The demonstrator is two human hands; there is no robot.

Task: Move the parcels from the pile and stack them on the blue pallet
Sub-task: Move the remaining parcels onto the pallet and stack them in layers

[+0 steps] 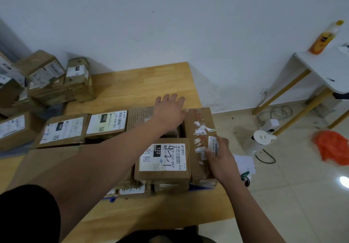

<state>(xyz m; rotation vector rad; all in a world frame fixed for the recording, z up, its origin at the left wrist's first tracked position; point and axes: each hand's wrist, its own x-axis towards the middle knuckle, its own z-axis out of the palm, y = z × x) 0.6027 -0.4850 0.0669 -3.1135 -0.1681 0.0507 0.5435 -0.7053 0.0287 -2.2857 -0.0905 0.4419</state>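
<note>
both hands on a long parcel at the right end of the stack

we see a wooden tabletop with taped cardboard parcels covering its near half. they sit on the blue pallet, of which only slivers show under their near edge. the long parcel, brown with torn tape and a small barcode label, lies along the right side of the stack, close to the tabletop's right edge.

the person's left hand reaches across to the long parcel's far end. its fingers are straight and spread, and it lies flat over the far corner and the ribbed box beside it. the right hand grips the near end of the same parcel, fingers curled over its top by the label.

just left of it, touching, lies the parcel marked 122. the parcel marked 032 sits farther left along the stack's far row. the pile of waiting parcels stands at the tabletop's far left corner.

off the table to the right we see a white side table carrying a yellow bottle, and an orange bag on the floor.
</note>
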